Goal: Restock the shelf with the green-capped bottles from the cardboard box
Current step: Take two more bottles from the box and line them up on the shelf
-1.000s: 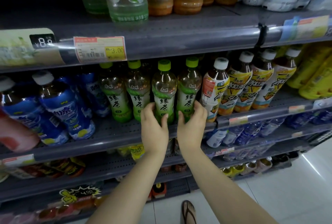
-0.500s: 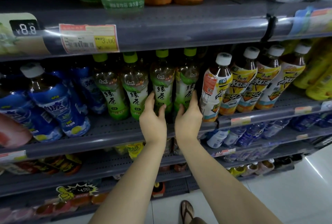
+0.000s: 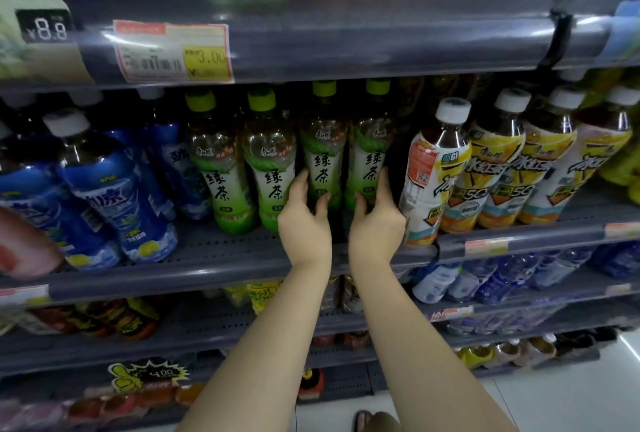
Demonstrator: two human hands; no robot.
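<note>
Now both bare forearms reach up from the bottom edge, and the left hand curls around the lower body of one green-capped bottle, thumb on its inner side, while the right hand wraps a second green-capped bottle just beside it. Compared with half a second ago, the two bottles sit deeper on the shelf, their caps now tucked up near the ledge above, and the hands have followed them inward. Both bottles stand upright, close together, behind the front pair of green tea bottles on their left. The bottles are clear ribbed plastic with smooth green-and-white wraps and ridged lime caps (the liquid looks amber). The shelf itself is grey perforated metal with a rounded plastic price rail. To the right stand white-capped yellow-labelled bottles, to the left blue-labelled bottles. Above, a glossy price tag reads 3.00.
</note>
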